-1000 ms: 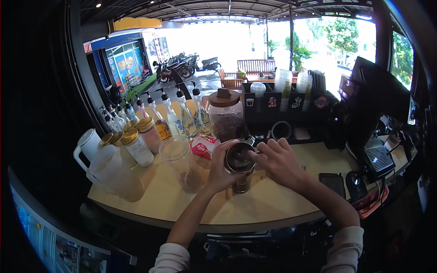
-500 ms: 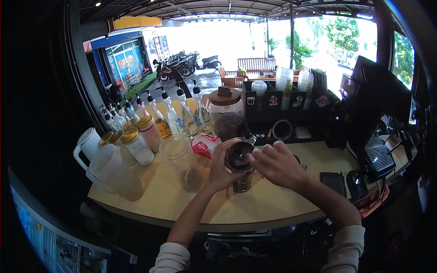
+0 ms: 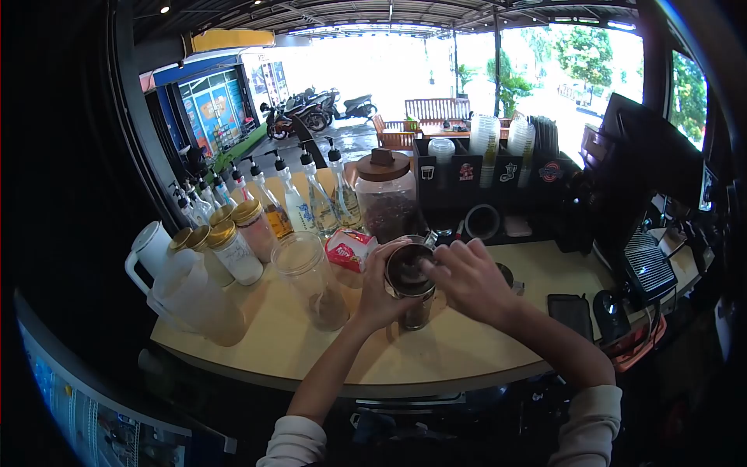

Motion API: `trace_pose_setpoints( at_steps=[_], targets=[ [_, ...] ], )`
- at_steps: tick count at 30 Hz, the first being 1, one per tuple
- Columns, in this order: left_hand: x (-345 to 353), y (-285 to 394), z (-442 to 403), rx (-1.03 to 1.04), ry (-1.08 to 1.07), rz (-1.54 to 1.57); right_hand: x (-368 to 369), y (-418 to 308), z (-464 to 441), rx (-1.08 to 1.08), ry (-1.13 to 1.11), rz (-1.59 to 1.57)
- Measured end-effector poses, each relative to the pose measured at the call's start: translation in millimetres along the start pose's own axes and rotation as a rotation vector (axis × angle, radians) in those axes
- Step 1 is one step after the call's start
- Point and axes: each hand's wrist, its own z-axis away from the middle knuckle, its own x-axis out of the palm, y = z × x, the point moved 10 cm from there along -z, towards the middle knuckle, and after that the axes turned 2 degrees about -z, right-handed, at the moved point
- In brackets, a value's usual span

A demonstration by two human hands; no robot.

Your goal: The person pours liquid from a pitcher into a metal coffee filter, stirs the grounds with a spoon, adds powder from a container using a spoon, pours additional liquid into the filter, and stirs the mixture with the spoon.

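Silver metal cup (image 3: 406,275), round w/ a shiny rim & a dark inside, is over the front-mid part of the pale, smooth table (image 3: 467,354). L hand (image 3: 377,289) has its fingers curved round the cup's side, closed on it. R hand (image 3: 476,282) is at the rim w/ fingers bent in; can't tell if they've got hold of sth. Just L of the cup: a tall clear tub (image 3: 303,272), round at the top, w/ brown stuff low down. Behind: a flat-sided red & white box (image 3: 350,249), next to a big see-thru jar (image 3: 387,206) w/ dark bits & a brown lid. Farther L: jars w/ gold lids (image 3: 238,254), a cloudy jug (image 3: 194,300) & thin bottles w/ black pumps (image 3: 296,201). Back R: a black box (image 3: 529,194) w/ stacks of clear cups (image 3: 484,144).
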Motion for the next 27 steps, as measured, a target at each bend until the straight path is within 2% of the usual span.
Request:
trace_pose_setpoints(
  at_steps=[3, 5, 6, 8, 20, 23, 25, 27],
  targets=[
    [0.2, 0.2, -0.4, -0.002, -0.007, -0.003, 5.2, -6.8, 2.8, -0.029, -0.024, -0.033],
    [-1.1, 1.0, -0.2, 0.010, -0.013, -0.040, 12.1, 7.6, 2.9, 0.090, -0.160, -0.139],
    [-1.2, 2.3, -0.3, 0.021, -0.018, -0.073, 11.2, 10.7, 1.2, 0.090, -0.159, -0.139],
    [-0.1, 5.0, -2.1, 0.037, -0.034, -0.079, 1.4, 14.2, -2.0, 0.059, -0.079, -0.077],
    [-2.3, 13.6, -6.0, 0.096, -0.092, -0.208, 16.4, 5.4, -4.5, -0.076, -0.186, -0.100],
    [-2.9, 19.3, -8.2, 0.108, -0.121, -0.258, 4.5, 14.1, -11.0, -0.109, -0.105, 0.018],
    [-3.3, 20.0, -9.5, 0.110, -0.137, -0.286, 4.5, 13.6, -14.2, -0.131, -0.117, 0.030],
    [-2.0, 21.6, -9.5, 0.132, -0.149, -0.293, 10.3, 5.8, -17.2, -0.156, -0.231, -0.004]
  ],
)
